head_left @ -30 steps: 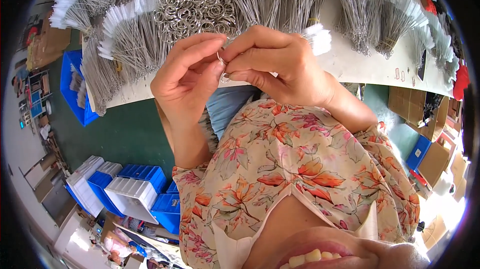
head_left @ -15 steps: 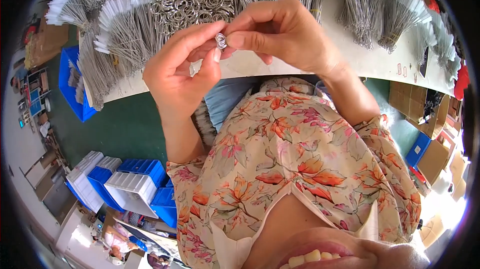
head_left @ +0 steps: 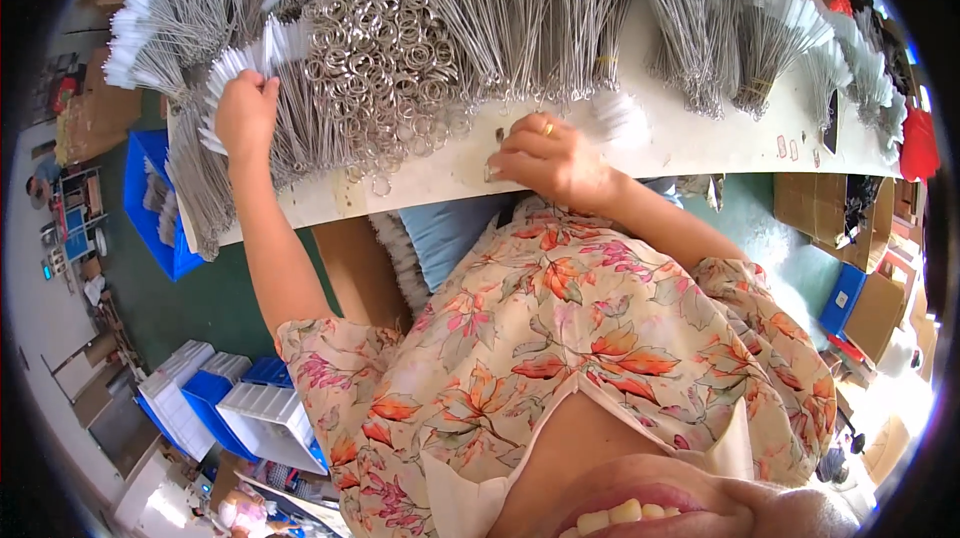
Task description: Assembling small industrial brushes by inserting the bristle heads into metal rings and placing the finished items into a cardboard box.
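Left hand at brush bundle, right hand low over table

Left hand (head_left: 247,116) is on the white bristle end of a wire brush bundle (head_left: 290,123); fingers bent, can't tell if they grip a brush. Wire stems run down to its right. Right hand (head_left: 553,163) is half curled over the bare table (head_left: 690,143) near the front edge; can't tell if it grips anything. Metal ring pile (head_left: 385,48) sits between the hands, farther back. White bristle cluster (head_left: 620,118) lies just right of the right hand.
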A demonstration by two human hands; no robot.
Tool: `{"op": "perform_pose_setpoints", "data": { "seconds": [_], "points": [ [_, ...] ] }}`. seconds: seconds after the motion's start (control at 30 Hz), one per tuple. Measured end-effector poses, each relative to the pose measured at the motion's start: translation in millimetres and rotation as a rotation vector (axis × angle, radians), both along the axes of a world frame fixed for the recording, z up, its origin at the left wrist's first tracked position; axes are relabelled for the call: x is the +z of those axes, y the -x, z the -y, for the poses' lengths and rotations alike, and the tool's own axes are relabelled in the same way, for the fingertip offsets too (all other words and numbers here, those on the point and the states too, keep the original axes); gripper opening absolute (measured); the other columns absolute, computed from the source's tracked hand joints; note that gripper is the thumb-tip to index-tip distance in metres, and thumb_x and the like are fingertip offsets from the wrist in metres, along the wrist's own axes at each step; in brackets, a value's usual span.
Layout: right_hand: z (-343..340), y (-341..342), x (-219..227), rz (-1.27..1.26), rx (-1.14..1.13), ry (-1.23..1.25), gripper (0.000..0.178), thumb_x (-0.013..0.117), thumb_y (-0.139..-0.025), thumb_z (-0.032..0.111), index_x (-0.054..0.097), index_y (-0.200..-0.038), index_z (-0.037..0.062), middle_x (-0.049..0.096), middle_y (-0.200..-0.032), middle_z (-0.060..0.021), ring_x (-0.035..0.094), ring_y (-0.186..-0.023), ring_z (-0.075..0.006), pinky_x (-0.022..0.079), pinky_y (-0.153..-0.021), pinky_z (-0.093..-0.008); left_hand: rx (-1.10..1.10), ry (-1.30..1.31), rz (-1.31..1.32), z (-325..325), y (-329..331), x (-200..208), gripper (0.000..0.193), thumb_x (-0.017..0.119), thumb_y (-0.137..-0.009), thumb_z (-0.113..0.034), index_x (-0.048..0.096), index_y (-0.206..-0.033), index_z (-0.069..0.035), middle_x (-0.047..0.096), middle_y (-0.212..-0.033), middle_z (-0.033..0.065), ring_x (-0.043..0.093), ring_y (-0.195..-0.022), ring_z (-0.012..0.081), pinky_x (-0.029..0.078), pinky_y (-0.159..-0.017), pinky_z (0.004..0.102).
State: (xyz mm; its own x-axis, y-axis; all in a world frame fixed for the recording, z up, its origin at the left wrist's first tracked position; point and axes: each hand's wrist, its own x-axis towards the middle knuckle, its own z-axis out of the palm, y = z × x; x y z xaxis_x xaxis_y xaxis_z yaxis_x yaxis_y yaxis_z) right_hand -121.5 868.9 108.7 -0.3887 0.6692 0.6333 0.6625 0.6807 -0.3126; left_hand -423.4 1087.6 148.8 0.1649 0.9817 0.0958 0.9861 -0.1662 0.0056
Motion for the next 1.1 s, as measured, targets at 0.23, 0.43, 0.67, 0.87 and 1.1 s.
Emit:
{"op": "perform_pose_setpoints", "data": {
  "seconds": [0.23, 0.43, 0.67, 0.87, 1.1],
  "points": [
    [-115.2, -44.8, 50.0, 0.229, -0.604, 0.419, 0.029, 0.054, -0.084, 0.035, 0.065, -0.086, 0.0080, 0.064, -0.075, -0.0122, 0.062, -0.074, -0.0296, 0.049, -0.063, -0.0373, 0.018, -0.063, 0.156, -0.3, 3.3, -4.0, 0.024, 0.063, -0.076, -0.033, 0.064, -0.080, -0.009, 0.064, -0.079, 0.0120, 0.060, -0.076, 0.0321, 0.046, -0.065, 0.0405],
    [-137.4, -65.5, 38.9, 0.127, -0.618, 0.693, 0.031, 0.062, -0.073, 0.040, 0.066, -0.082, 0.0100, 0.065, -0.080, -0.0079, 0.062, -0.076, -0.0248, 0.047, -0.066, -0.0374, 0.101, -0.009, 0.365, -1.1, -2.2, 3.3, 0.025, 0.066, -0.074, -0.034, 0.066, -0.081, -0.010, 0.066, -0.078, 0.0087, 0.062, -0.077, 0.0274, 0.047, -0.067, 0.0377],
    [-106.4, -123.7, 85.5, -0.904, -0.429, 0.487, 0.032, 0.050, -0.088, 0.029, 0.056, -0.096, -0.0008, 0.059, -0.079, -0.0085, 0.060, -0.068, -0.0173, 0.050, -0.064, -0.0283, -0.043, -0.186, 1.647, -8.4, 31.0, 44.1, 0.016, 0.057, -0.084, -0.015, 0.058, -0.096, -0.004, 0.061, -0.080, 0.0109, 0.059, -0.066, 0.0190, 0.054, -0.066, 0.0334],
    [-48.4, -235.9, 80.3, 0.226, -1.143, 0.454, 0.036, 0.054, -0.084, 0.041, 0.064, -0.098, 0.0093, 0.065, -0.082, -0.0063, 0.058, -0.065, -0.0147, 0.045, -0.062, -0.0315, 0.415, -0.270, 0.080, -57.1, 211.7, 14.7, 0.056, 0.050, -0.078, -0.054, 0.065, -0.091, -0.002, 0.062, -0.093, 0.0225, 0.059, -0.089, 0.0392, 0.045, -0.077, 0.0443],
    [-40.5, -234.8, 43.7, -0.193, -0.930, 0.557, 0.032, 0.064, -0.077, 0.036, 0.068, -0.091, 0.0067, 0.066, -0.076, -0.0099, 0.060, -0.067, -0.0150, 0.047, -0.065, -0.0303, 0.157, 0.019, 0.128, -43.2, 258.9, -50.7, 0.044, 0.056, -0.077, -0.042, 0.067, -0.088, -0.001, 0.063, -0.083, 0.0209, 0.060, -0.077, 0.0365, 0.045, -0.071, 0.0444]
  ]
}}
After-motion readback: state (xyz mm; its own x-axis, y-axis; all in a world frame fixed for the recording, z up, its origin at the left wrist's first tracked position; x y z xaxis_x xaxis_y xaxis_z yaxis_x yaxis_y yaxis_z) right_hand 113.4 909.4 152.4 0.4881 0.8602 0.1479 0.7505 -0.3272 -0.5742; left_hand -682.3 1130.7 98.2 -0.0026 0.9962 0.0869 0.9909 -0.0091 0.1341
